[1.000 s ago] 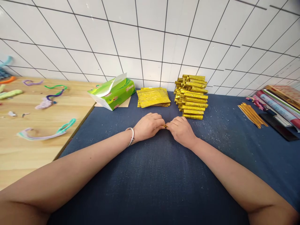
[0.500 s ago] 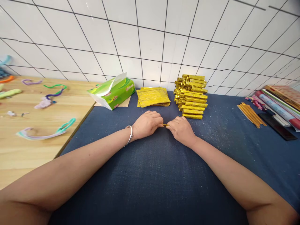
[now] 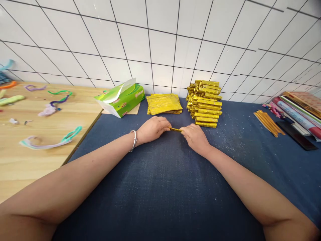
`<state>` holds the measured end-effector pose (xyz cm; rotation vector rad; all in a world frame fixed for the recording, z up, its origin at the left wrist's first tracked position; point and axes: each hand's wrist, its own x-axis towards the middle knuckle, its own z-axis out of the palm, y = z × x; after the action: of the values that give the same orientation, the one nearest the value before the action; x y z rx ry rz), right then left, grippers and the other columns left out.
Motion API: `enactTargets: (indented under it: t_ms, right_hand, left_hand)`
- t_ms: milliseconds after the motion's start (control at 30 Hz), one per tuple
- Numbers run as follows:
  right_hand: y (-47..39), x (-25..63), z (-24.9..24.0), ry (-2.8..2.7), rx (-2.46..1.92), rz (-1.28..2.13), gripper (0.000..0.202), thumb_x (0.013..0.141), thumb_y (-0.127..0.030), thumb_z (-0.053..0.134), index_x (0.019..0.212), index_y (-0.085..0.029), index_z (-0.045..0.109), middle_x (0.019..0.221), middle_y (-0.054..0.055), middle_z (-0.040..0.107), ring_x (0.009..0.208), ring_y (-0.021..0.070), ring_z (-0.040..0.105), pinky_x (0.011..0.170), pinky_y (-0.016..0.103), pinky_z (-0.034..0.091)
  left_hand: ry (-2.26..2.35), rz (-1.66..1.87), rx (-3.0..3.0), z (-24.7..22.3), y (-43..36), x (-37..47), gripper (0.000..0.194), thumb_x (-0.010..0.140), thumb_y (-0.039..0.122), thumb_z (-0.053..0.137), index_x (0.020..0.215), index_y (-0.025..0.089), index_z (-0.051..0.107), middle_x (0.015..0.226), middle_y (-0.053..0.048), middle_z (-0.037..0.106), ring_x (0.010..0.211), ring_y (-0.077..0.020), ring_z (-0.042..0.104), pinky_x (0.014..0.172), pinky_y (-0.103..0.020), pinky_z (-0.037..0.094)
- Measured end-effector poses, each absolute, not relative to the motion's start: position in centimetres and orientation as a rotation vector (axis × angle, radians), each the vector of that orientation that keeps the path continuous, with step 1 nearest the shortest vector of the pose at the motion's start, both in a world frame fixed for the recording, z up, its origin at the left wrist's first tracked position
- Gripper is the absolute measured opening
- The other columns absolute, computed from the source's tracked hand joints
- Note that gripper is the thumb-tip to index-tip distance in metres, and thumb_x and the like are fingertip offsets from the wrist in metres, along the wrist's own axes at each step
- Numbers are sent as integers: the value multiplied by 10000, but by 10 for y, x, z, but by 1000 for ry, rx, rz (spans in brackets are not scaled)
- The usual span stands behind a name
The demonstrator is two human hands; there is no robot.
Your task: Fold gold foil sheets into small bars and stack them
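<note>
A narrow folded strip of gold foil paper [image 3: 176,129] stretches between my two hands, just above or on the dark blue cloth [image 3: 170,187]. My left hand [image 3: 153,129], with a silver bangle at the wrist, pinches its left end. At the right end, my right hand [image 3: 196,138] grips it with thumb and fingers closed. Both ends of the strip are hidden by the fingers. Behind my left hand lies a pile of flat gold foil sheets [image 3: 164,103]. A tall stack of folded gold strips [image 3: 207,103] stands behind my right hand.
A green tissue pack [image 3: 125,98] sits at the back, left of the sheets. Pipe cleaners [image 3: 51,144] are scattered on the wooden tabletop [image 3: 37,167]. To the right lie flat golden-brown strips [image 3: 268,123], a black bar-shaped object [image 3: 297,135] and stacked books [image 3: 301,113]. A tiled wall [image 3: 163,43] rises behind.
My left hand has slid leftward along the strip, and my right hand has shifted slightly right. The gap between them is wider, showing more of the gold strip.
</note>
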<state>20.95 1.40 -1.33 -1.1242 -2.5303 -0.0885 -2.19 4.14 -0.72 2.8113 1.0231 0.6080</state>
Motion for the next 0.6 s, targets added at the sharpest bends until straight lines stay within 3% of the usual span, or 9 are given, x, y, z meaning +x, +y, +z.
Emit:
enactTargets:
  t_ms: [400, 600]
  right_hand:
    - [16, 213, -15, -2450, -1117, -26, 286, 952, -283, 365, 1083, -171, 592, 894, 57, 660, 802, 187, 523, 724, 303, 337]
    - [19, 216, -17, -2351, -1182, 101, 270, 940, -293, 400, 1073, -175, 603, 838, 43, 661, 769, 179, 539, 732, 298, 371]
  left_hand:
    - [1145, 618, 2786, -11, 45, -28, 288, 928, 378, 411, 873, 165, 597, 799, -41, 616, 799, -161, 578, 760, -283, 411]
    - [1095, 713, 2680, -17, 50, -34, 242, 933, 308, 397, 946, 163, 590, 889, -48, 616, 857, -157, 570, 777, -268, 441]
